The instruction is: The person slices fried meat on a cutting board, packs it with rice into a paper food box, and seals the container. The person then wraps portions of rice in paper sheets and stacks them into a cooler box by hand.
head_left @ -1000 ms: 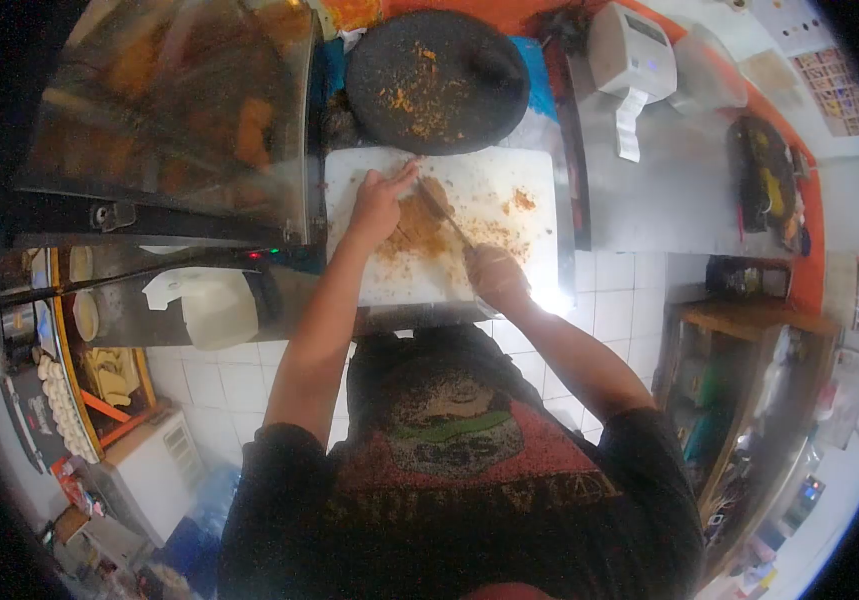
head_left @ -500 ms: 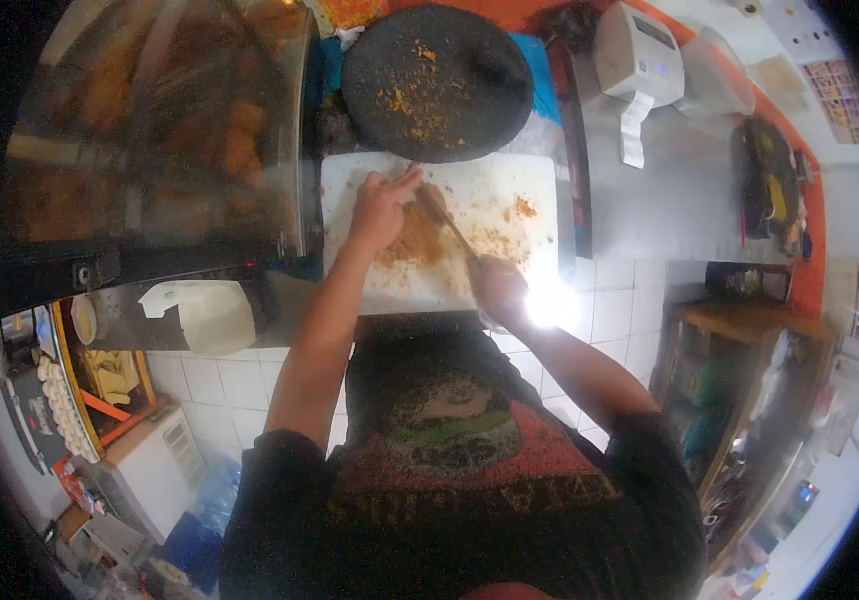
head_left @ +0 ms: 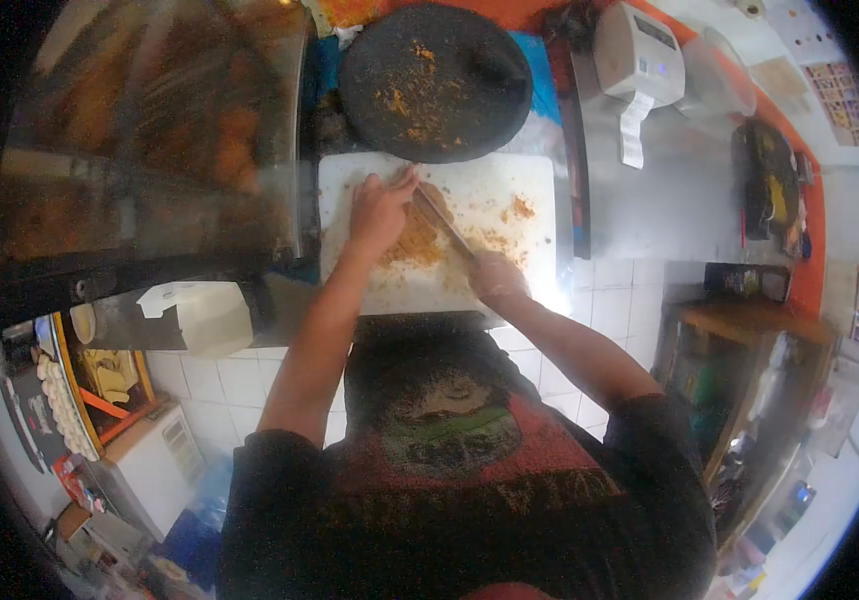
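My right hand is closed around the handle of a knife. Its blade points up and left across a white cutting board. Brown, finely chopped food lies under and beside the blade. At the board's upper left, my left hand has its fingers stretched out, with fingertips at the knife's tip; whether they press on the blade or on food cannot be made out. A smaller heap of crumbs sits on the board's right side.
Just beyond the board is a round dark slab with food scraps on it. A glass-fronted case stands at left, near a white plastic container. To the right, a receipt printer with paper hanging out stands on a metal counter.
The knife handle and my right hand have moved slightly, and the blade now lies closer to the chopped food. My left hand stays almost in the same place.
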Tool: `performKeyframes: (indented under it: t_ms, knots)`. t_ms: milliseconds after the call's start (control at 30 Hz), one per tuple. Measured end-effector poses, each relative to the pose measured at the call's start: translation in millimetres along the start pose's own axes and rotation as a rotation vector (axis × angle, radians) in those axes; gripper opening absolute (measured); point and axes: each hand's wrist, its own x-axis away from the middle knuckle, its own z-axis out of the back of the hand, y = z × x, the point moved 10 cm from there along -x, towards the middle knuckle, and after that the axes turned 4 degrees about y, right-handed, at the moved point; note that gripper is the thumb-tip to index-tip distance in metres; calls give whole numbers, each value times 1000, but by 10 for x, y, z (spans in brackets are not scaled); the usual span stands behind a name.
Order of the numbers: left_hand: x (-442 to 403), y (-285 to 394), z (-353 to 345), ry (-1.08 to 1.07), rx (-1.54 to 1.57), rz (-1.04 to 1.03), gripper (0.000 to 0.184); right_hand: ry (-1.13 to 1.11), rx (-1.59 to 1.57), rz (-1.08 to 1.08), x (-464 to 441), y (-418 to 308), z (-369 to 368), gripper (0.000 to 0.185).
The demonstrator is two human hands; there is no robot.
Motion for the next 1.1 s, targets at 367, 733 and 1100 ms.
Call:
performKeyframes:
  t_ms: [367,733,1100]
  knots:
    - [-33,-154,-170,-64,-44,181,50,-28,360,407,-235,-107,-299,26]
    - [650,65,754,210,364,245,56,50,173,282,69,330,602,38]
    - [2391,-101,977,296,348,492,48,848,-262,478,123,222,1106,48]
